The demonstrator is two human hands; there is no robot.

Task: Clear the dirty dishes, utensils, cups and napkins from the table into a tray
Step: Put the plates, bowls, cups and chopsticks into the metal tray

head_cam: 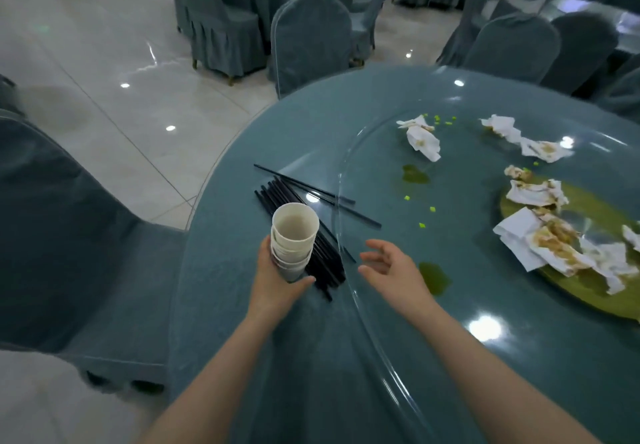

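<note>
Left hand [273, 284] gripped a nested stack of white paper cups [294, 241], fingers curled round its base, held upright over the counter [242, 305] edge. Right hand [391, 267] hovered just beside, fingers loosely spread, holding nothing. Thin black chopsticks [311, 235] lay bundled behind the cups on matte teal cloth. Crumpled, sauce-stained napkins [540, 239] sat well apart on the glossy round glass turntable [381, 173].

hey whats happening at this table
A person is clearing a round banquet table. Their left hand holds a stack of paper cups in its grip, above a bundle of black chopsticks. The right hand hovers open beside it. Stained napkins and green spills remain on the glass turntable.
</note>
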